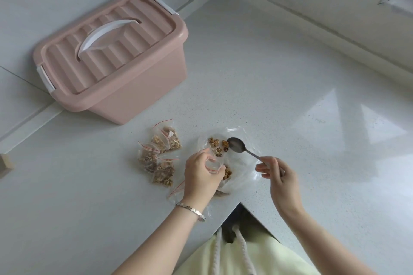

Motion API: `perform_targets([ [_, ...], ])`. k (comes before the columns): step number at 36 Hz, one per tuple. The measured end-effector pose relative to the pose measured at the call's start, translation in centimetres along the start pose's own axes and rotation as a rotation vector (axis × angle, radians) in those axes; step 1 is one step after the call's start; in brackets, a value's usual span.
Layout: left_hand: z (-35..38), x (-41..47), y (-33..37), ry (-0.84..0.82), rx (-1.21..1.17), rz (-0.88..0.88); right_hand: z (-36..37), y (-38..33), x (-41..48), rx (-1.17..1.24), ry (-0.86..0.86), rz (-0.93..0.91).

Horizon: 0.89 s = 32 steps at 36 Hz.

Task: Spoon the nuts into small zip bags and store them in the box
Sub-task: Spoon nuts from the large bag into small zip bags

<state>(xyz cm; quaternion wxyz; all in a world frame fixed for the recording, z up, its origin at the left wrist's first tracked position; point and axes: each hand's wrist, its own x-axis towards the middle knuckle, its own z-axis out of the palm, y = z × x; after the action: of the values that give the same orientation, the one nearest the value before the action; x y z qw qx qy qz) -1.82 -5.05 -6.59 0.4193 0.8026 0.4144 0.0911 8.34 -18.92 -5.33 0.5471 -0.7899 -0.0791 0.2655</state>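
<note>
Loose walnut pieces (217, 146) lie on a clear plastic sheet (240, 163) on the white counter. My right hand (278, 176) grips the handle of a metal spoon (237, 144), whose bowl rests beside the nuts. My left hand (202, 168) pinches a small zip bag (213, 165) with a red strip, holding it above the sheet; some nuts (227, 173) show beside its fingers. Several filled zip bags (159, 156) lie in a cluster to the left. The pink box (116, 56) stands at the back left, lid closed, with a white handle.
More small zip bags with red strips (176, 190) lie under my left wrist. The counter has an inner corner cut (240, 204) just in front of my body. A small wooden block (5, 164) sits at the far left edge. Walls bound the counter behind.
</note>
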Motion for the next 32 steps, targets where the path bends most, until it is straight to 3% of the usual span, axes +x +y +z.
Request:
perform_targets([
  [4,-0.1,0.7,-0.3,-0.012,-0.024,-0.096,1.1,0.2,-0.2,0.012,-0.001,-0.002],
  [8,-0.3,1.4,-0.1,-0.108,-0.212,-0.224,1.7,0.5,-0.2,0.089,-0.027,0.066],
  [17,-0.1,2.1,0.0,-0.119,-0.358,-0.292,1.9,0.9,0.2,0.356,-0.075,0.343],
  [32,-0.5,1.7,-0.6,-0.092,-0.327,-0.281,-1.2,1.5,-0.1,0.569,-0.100,0.436],
])
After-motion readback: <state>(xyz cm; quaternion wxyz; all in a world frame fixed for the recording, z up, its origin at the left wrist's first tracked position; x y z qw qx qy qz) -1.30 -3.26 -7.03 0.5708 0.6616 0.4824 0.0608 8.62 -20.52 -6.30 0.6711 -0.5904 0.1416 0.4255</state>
